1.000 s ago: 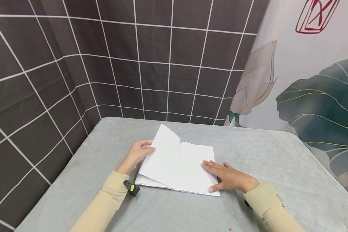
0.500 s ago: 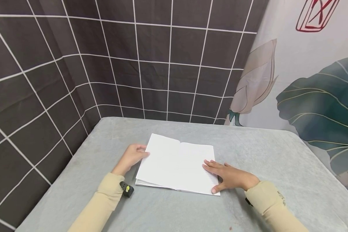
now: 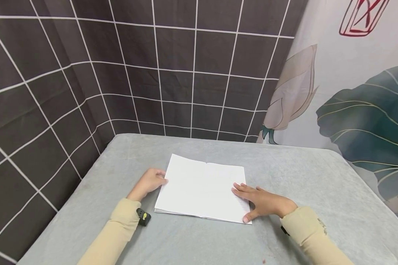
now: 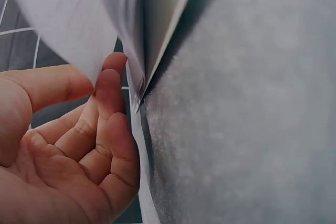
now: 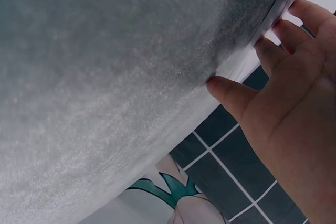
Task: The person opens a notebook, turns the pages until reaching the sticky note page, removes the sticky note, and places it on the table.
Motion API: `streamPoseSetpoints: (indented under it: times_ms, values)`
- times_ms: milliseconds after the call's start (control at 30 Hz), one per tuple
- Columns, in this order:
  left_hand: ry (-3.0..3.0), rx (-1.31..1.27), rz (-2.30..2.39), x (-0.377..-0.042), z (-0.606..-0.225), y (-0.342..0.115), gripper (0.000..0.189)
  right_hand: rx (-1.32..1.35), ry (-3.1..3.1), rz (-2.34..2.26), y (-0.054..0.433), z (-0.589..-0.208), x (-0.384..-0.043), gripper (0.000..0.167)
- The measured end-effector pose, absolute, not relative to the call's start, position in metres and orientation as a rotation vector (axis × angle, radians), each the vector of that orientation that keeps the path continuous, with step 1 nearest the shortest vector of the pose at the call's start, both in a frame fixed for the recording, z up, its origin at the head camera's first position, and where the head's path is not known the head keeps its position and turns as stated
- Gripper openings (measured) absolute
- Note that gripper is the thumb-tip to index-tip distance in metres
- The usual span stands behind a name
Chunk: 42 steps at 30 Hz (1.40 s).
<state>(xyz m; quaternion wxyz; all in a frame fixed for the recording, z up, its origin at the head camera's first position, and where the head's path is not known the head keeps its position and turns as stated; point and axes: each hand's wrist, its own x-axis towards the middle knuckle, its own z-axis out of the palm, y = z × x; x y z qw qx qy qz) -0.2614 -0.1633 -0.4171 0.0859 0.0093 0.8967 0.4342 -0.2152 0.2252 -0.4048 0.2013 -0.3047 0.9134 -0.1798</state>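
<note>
An open notebook (image 3: 199, 195) with blank-looking white pages lies flat on the table, its fold near the middle. At its left edge my left hand (image 3: 149, 182) pinches a page. In the left wrist view the corner of that page (image 4: 65, 19) sits between thumb and index fingertip, lifted apart from the pages under it; the other fingers curl in below. My right hand (image 3: 263, 202) rests on the right page's outer edge, fingers spread, with the thumb near the lower right corner. In the right wrist view the fingertips (image 5: 270, 51) line up along the notebook's edge.
Grey cloth covers the table (image 3: 311, 176). Behind and to the left hangs a dark curtain (image 3: 175, 84) with a white grid; a pale curtain with leaf prints (image 3: 365, 117) hangs at the right. A black wrist device (image 3: 143, 217) sits on the left sleeve.
The left page, raised and slanted a second ago, has come down leftward to lie nearly flat. My left hand moved left and slightly toward me with it. The right hand stayed almost still.
</note>
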Motion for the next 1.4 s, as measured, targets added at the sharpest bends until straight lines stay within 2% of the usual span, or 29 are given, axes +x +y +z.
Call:
streamPoseSetpoints:
  times_ms: [567, 1067, 1400]
  values:
    - [2.696, 0.036, 1.216, -0.2639, -0.4211, -0.1635, 0.038, -0.939, 2.569, -0.472, 0.2231, -0.4048, -0.2128, 0.105]
    - [2.686, 0.024, 1.232, -0.2603, -0.4182, -0.1643, 0.034, -0.895, 2.585, -0.458, 0.2239, -0.4075, -0.2122, 0.105]
    - [2.704, 0.022, 1.254, -0.2611, -0.415, -0.1626, 0.032, -0.838, 2.601, -0.479, 0.2222, -0.4061, -0.211, 0.099]
